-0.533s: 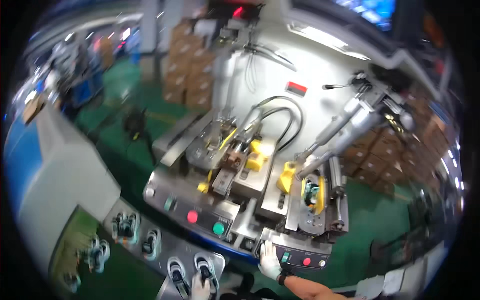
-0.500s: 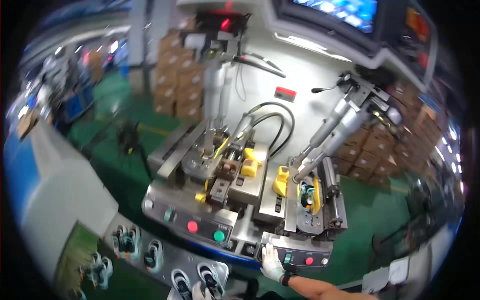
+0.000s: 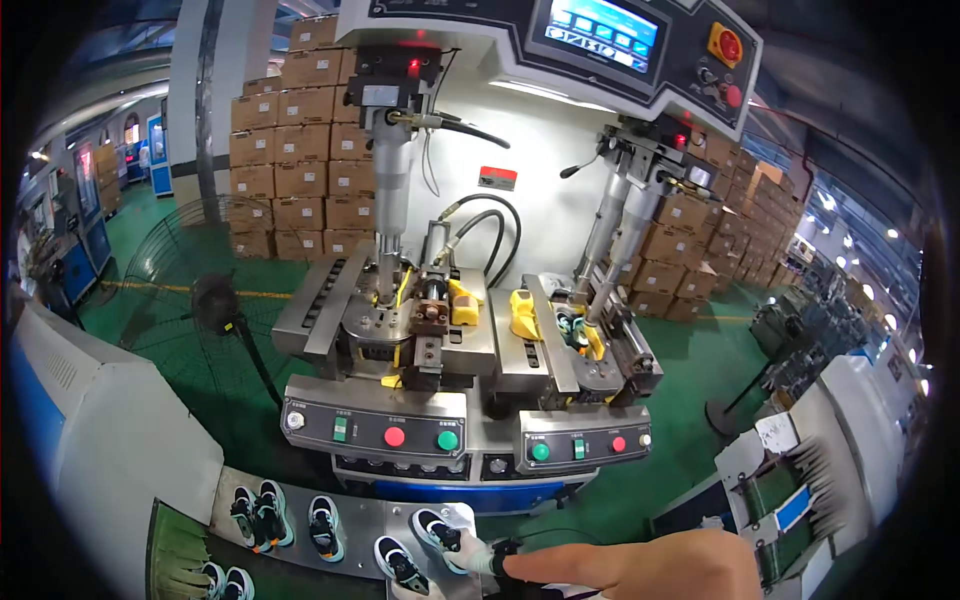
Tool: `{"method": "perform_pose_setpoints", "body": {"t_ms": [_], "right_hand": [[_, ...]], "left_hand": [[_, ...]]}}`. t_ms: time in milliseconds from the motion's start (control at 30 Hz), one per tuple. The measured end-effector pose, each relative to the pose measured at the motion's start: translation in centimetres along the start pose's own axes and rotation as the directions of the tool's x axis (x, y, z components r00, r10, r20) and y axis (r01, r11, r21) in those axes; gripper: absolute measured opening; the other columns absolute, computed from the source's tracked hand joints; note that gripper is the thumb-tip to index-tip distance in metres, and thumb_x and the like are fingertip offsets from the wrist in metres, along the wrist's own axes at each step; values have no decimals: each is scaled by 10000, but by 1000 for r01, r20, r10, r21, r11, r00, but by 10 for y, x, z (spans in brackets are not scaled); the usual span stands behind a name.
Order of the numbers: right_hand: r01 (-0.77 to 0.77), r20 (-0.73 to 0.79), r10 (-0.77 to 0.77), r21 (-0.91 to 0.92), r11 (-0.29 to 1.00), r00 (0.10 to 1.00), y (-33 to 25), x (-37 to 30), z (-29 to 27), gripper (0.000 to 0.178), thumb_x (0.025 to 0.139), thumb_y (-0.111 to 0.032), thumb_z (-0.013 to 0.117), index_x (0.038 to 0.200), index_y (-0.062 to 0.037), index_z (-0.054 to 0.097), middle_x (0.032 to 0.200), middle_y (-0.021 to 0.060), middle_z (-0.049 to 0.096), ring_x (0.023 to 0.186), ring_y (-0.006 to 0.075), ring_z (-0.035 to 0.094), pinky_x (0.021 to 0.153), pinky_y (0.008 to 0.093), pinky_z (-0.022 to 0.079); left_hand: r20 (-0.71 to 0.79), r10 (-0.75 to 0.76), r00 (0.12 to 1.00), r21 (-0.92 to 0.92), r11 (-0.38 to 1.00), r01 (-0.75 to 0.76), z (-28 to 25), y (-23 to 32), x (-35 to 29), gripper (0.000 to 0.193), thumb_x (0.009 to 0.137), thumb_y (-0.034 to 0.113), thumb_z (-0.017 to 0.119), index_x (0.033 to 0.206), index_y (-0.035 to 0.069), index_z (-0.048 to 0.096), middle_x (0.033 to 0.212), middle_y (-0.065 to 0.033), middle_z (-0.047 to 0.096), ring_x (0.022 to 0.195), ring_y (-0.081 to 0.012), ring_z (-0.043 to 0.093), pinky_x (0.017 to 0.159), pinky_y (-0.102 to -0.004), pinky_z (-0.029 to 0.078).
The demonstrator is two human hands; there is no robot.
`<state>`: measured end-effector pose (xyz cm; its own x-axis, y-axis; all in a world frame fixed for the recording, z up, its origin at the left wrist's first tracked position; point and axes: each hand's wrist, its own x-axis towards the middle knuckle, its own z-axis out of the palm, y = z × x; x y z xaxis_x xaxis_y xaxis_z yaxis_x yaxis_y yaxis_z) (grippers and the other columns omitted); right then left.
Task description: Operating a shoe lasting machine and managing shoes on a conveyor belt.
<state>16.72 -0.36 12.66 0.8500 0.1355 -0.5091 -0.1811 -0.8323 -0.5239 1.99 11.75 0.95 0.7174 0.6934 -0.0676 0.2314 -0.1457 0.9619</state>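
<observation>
My right hand (image 3: pixel 472 553), in a white glove with a dark band at the wrist, reaches in from the lower right. Its fingers close on the heel end of a black and white sneaker (image 3: pixel 432 526) with a pale teal sole. A matching sneaker (image 3: pixel 398 562) lies just left of it on the metal shelf (image 3: pixel 372 520). My left hand is out of view. Beyond the shelf stands a two-station press, and its right station holds a shoe (image 3: pixel 572 328) beside yellow pads (image 3: pixel 524 314).
Control panels with coloured buttons (image 3: pixel 395 437) run along the machine's front. More sneakers (image 3: pixel 325 528) sit on the shelf's left side, others on a green conveyor (image 3: pixel 180 550). A floor fan (image 3: pixel 215 300) and stacked cartons (image 3: pixel 300 150) stand behind; a white machine (image 3: pixel 850 440) is at right.
My right hand has left the right control panel and come down-left to the sneaker. The left hand, seen by the shelf sneakers before, has gone from view. The head view has shifted and levelled.
</observation>
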Motion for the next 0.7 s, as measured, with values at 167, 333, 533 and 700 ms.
{"method": "perform_pose_setpoints", "body": {"t_ms": [167, 333, 533, 700], "right_hand": [[1, 94, -50, 458, 889, 994, 39, 0, -45, 669, 731, -402, 826, 1226, 2, 627, 1111, 159, 705, 993, 212, 690, 900, 312, 532], [-88, 18, 128, 816, 571, 992, 58, -79, -104, 569, 758, -269, 856, 1182, 25, 617, 1050, 97, 690, 928, 171, 673, 857, 323, 547], [56, -157, 331, 954, 295, 931, 169, -162, -162, 446, 738, -89, 805, 1134, 13, 625, 1015, 80, 684, 850, 198, 672, 798, 356, 572], [535, -436, 582, 845, 1, 687, 202, -275, -244, 356, 820, -8, 703, 1153, 24, 581, 1037, 100, 668, 886, 218, 681, 816, 386, 585]], "left_hand": [[262, -190, 946, -252, 933, 257, -21, 78, 20, 468, 856, 35, 678, 1264, -21, 455, 1146, -182, 579, 1033, -260, 589, 893, -364, 499], [557, -92, 825, -39, 990, 137, -5, 178, 5, 396, 876, 5, 658, 1237, 17, 497, 1133, -121, 605, 1021, -220, 597, 893, -361, 513], [839, 20, 544, 48, 993, -110, 115, 177, -55, 753, 813, 325, 756, 1371, -52, 420, 1210, -265, 601, 1148, -368, 600, 987, -414, 470], [989, 129, 77, -106, 962, -251, 198, 310, -120, 683, 829, 327, 755, 1327, -37, 460, 1169, -211, 637, 1104, -318, 612, 965, -396, 470]]}}
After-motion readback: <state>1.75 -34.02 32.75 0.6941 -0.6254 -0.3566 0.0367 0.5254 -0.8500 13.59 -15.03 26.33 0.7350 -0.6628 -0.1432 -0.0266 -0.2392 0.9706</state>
